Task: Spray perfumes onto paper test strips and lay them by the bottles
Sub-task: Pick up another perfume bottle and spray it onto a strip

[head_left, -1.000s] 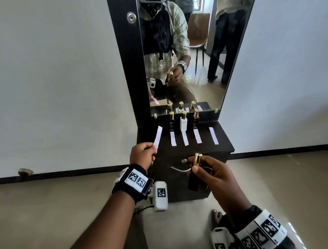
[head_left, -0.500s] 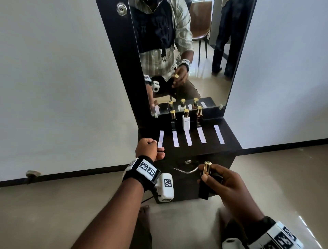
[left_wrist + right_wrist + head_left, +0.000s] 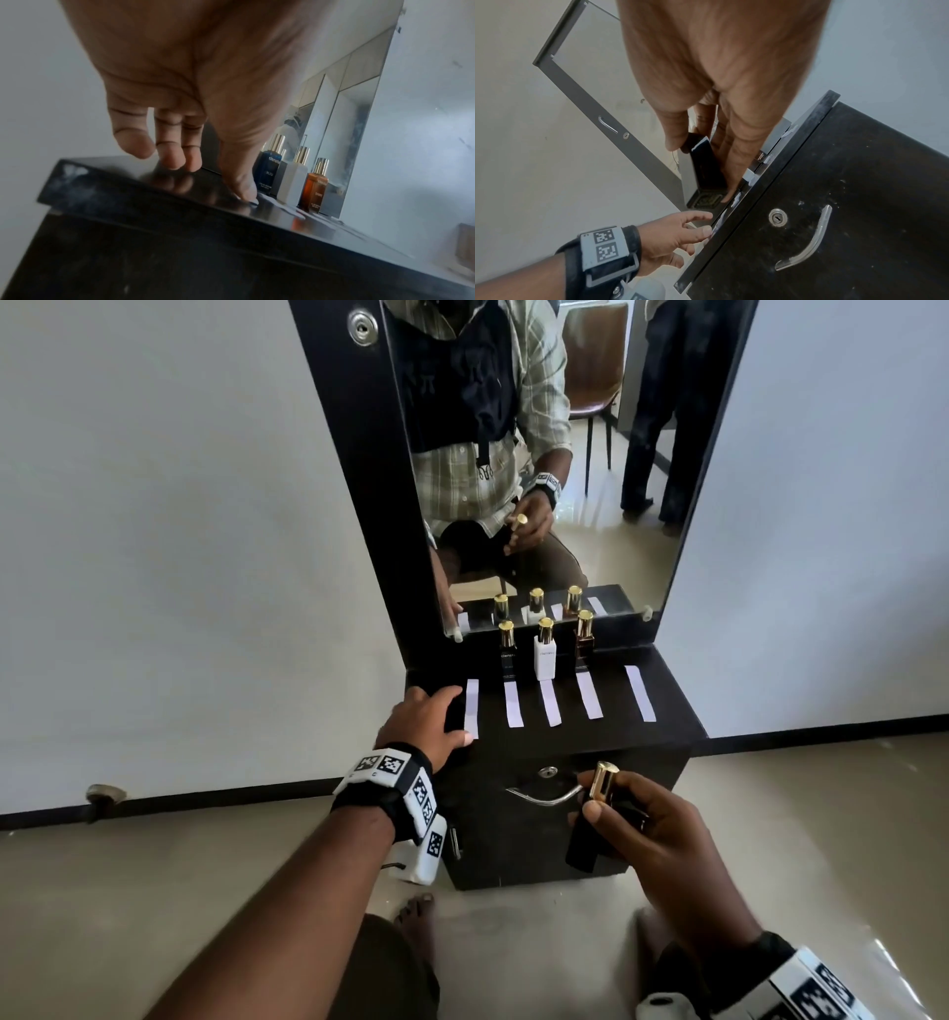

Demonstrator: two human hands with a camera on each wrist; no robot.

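pale walls and a tall mirror (image 3: 554, 454) back the black counter (image 3: 565, 737), where five paper test strips lie in a row. leftmost strip (image 3: 471, 708) lies flat, the left hand (image 3: 423, 724) spread beside it with fingers (image 3: 169, 156) released and thumb tip at its near end. right hand (image 3: 652, 834) hangs in front of the cabinet door, fingers grasping a black perfume bottle (image 3: 585, 839) with a gold cap (image 3: 602, 780); its label is hidden. blue bottle (image 3: 268, 170), white bottle (image 3: 545, 654) and amber bottle (image 3: 316, 190) stand upright against the mirror, each behind a strip. rightmost strip (image 3: 640, 693) has no bottle behind it.
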